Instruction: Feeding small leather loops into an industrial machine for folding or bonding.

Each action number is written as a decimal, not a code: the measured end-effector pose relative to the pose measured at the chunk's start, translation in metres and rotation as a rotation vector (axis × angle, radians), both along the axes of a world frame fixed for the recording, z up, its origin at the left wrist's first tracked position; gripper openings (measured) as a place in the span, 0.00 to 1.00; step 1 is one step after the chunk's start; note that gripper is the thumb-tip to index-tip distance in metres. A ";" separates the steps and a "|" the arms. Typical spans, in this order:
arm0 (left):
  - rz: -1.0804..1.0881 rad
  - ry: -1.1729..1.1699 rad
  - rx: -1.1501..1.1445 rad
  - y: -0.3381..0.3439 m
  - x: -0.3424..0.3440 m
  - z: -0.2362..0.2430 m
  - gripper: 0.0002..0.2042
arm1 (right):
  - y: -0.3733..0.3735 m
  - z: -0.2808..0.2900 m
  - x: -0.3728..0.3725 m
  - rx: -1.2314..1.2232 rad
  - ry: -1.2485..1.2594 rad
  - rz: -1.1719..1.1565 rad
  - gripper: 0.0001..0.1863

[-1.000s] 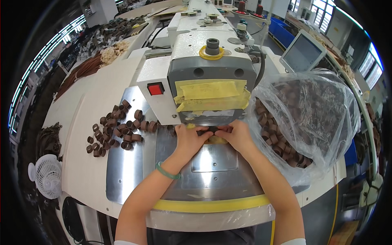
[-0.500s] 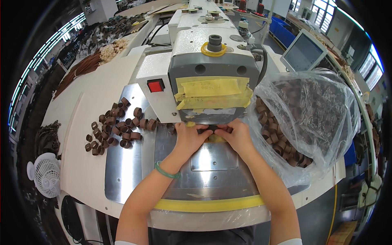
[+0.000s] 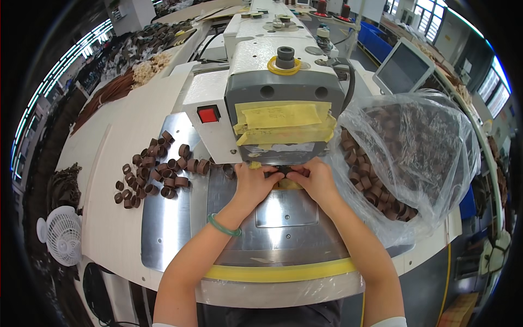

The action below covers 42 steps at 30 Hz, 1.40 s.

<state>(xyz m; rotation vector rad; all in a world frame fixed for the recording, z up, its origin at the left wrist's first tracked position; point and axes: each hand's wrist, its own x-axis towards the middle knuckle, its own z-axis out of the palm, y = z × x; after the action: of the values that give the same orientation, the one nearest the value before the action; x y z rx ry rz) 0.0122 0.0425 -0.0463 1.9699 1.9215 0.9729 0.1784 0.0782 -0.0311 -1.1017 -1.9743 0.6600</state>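
Both my hands meet under the front of a white and grey industrial sewing machine [image 3: 280, 84]. The fingers of my left hand [image 3: 254, 183] and my right hand [image 3: 316, 180] are pinched together around a small dark piece [image 3: 283, 170], one hand at each side of it. Most of that piece lies hidden behind fingertips and the machine head, so its full shape does not show. Several brown loops [image 3: 163, 173] of stiff band are scattered on the metal plate to the left. The nearest loop [image 3: 229, 171] sits just beside my left hand.
On the right, a clear plastic bag [image 3: 436, 158] spills more brown loops toward my right forearm. A red switch [image 3: 208, 114] is on the machine's left side. A yellow strip [image 3: 283, 272] runs along the table's front edge. Further off are a screen [image 3: 404, 66] and a white fan [image 3: 61, 235].
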 end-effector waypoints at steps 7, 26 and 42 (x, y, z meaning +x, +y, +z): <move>0.004 -0.024 -0.033 0.000 -0.001 0.003 0.13 | 0.002 -0.005 -0.002 -0.018 0.037 0.009 0.10; -0.005 -0.064 -0.054 0.003 0.003 0.004 0.13 | 0.000 -0.002 0.001 0.092 0.008 -0.005 0.09; -0.573 -0.268 -0.072 -0.018 -0.017 0.026 0.06 | -0.041 0.013 -0.005 0.193 -0.365 0.119 0.13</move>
<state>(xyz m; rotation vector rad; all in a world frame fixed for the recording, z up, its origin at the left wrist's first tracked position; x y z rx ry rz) -0.0048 0.0250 -0.0201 2.0448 1.1357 0.9210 0.1729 0.0369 -0.0184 -1.0470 -2.3737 0.3338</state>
